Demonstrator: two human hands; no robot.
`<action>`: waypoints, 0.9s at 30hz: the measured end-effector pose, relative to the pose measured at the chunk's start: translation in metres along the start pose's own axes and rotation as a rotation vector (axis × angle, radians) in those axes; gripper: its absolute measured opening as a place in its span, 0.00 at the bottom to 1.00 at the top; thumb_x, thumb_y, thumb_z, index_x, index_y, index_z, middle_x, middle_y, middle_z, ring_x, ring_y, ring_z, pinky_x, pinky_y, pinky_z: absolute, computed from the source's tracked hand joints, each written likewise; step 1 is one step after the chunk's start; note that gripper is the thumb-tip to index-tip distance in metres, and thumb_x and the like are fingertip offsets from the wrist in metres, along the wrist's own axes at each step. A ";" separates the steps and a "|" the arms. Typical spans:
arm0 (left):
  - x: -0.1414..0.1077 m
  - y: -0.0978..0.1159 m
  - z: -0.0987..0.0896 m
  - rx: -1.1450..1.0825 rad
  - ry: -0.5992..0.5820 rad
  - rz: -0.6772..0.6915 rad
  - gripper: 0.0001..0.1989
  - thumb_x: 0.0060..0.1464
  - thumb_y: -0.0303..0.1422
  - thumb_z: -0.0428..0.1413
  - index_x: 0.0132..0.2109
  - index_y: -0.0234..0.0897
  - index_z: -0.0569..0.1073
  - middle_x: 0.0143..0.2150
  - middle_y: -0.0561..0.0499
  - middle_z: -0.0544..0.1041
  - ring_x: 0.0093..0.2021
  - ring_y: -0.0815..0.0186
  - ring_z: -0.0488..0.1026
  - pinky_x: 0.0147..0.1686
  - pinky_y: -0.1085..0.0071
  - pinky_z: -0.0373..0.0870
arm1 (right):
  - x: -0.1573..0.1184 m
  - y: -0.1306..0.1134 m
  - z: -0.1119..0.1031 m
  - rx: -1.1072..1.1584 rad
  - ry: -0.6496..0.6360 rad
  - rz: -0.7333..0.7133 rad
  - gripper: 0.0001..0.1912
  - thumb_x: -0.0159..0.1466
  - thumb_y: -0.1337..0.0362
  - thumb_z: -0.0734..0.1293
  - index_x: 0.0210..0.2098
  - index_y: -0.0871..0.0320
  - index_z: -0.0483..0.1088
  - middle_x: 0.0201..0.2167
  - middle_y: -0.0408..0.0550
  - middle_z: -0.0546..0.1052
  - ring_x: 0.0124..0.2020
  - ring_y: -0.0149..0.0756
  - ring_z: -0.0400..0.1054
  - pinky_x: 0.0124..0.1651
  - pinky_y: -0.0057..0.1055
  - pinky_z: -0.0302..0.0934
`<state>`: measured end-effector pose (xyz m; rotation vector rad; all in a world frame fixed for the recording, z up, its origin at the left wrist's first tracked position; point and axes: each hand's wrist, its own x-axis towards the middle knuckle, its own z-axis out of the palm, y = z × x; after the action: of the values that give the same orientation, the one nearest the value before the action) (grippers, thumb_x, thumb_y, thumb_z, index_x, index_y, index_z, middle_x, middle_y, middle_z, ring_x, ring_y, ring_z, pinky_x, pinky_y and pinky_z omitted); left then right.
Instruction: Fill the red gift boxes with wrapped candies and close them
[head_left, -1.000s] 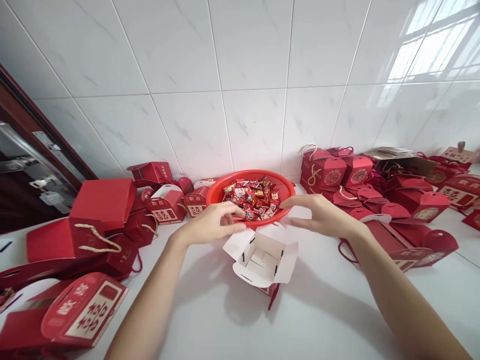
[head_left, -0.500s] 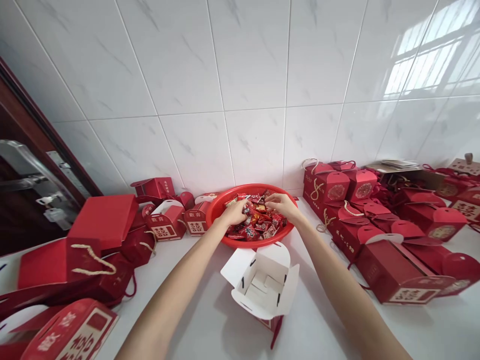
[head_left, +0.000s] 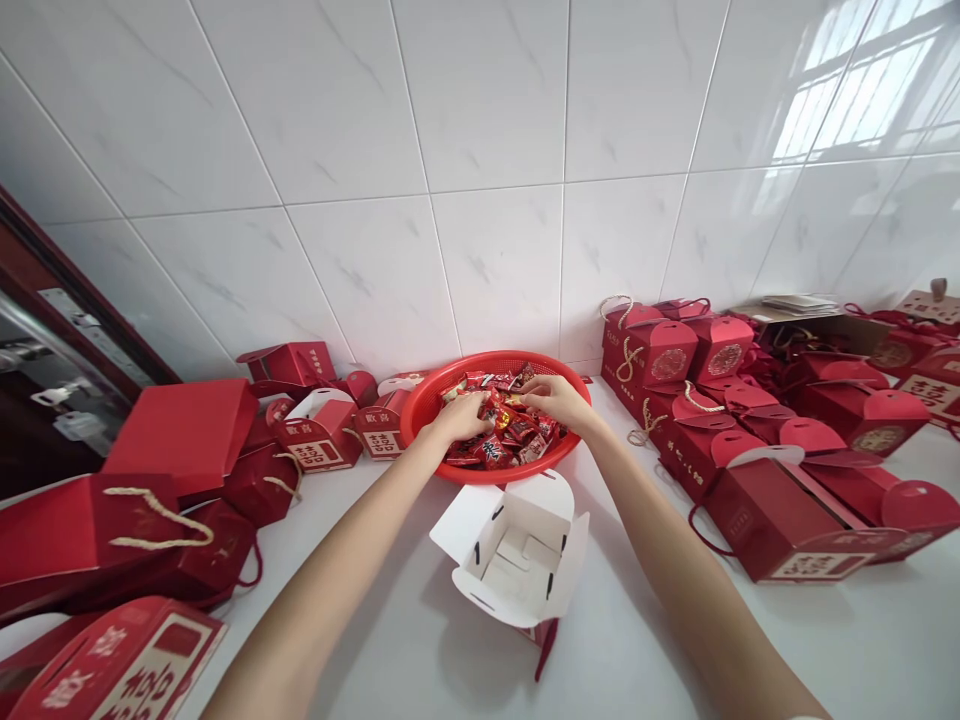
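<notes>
My left hand (head_left: 461,417) is in the red plastic basket (head_left: 411,420), its fingers curled round wrapped candies (head_left: 495,408) near the middle of the heap. From the right side, my right hand (head_left: 562,402) reaches into the same basket. Its fingers are drawn together on the heap, and what lies between their tips is hidden. Most wrappers are red, a few gold. In front of the basket, between my forearms, stands a gift box (head_left: 517,560) with its flaps spread, showing a bare white inside. A dark red cord hangs from its near side.
Red gift boxes with rope handles (head_left: 184,435) are piled at the left, and smaller boxes (head_left: 319,430) stand by the wall. Rows of closed red boxes (head_left: 795,520) fill the right. A tiled wall (head_left: 495,260) rises behind the basket; a door handle (head_left: 75,400) shows far left.
Both hands stay in the basket; the right fingers have moved in toward the middle of the candies and drawn closer together. The view has shifted slightly. The white-lined box stays in place.
</notes>
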<state>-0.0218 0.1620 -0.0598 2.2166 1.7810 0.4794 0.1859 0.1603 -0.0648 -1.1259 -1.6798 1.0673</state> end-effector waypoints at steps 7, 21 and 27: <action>0.000 0.007 0.000 -0.104 0.006 0.097 0.24 0.50 0.28 0.62 0.55 0.38 0.75 0.46 0.46 0.83 0.49 0.54 0.78 0.50 0.63 0.73 | 0.001 0.002 0.000 -0.043 0.062 -0.016 0.09 0.56 0.64 0.71 0.37 0.59 0.73 0.34 0.46 0.78 0.36 0.35 0.72 0.40 0.31 0.64; -0.004 0.002 -0.001 -0.223 -0.063 0.162 0.19 0.58 0.36 0.55 0.55 0.34 0.77 0.57 0.42 0.79 0.55 0.55 0.77 0.56 0.61 0.73 | 0.003 0.008 -0.003 0.175 0.253 -0.132 0.13 0.55 0.54 0.68 0.26 0.56 0.64 0.25 0.40 0.70 0.28 0.32 0.63 0.33 0.30 0.58; -0.005 0.009 -0.001 -0.005 -0.357 0.143 0.10 0.46 0.31 0.60 0.37 0.40 0.81 0.42 0.48 0.85 0.46 0.54 0.80 0.49 0.65 0.74 | 0.003 0.008 -0.003 0.163 0.295 -0.110 0.13 0.52 0.55 0.69 0.27 0.56 0.64 0.27 0.40 0.71 0.31 0.33 0.64 0.35 0.30 0.58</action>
<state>-0.0149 0.1551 -0.0561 2.2637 1.4451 0.1030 0.1902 0.1659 -0.0709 -1.0180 -1.3809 0.9027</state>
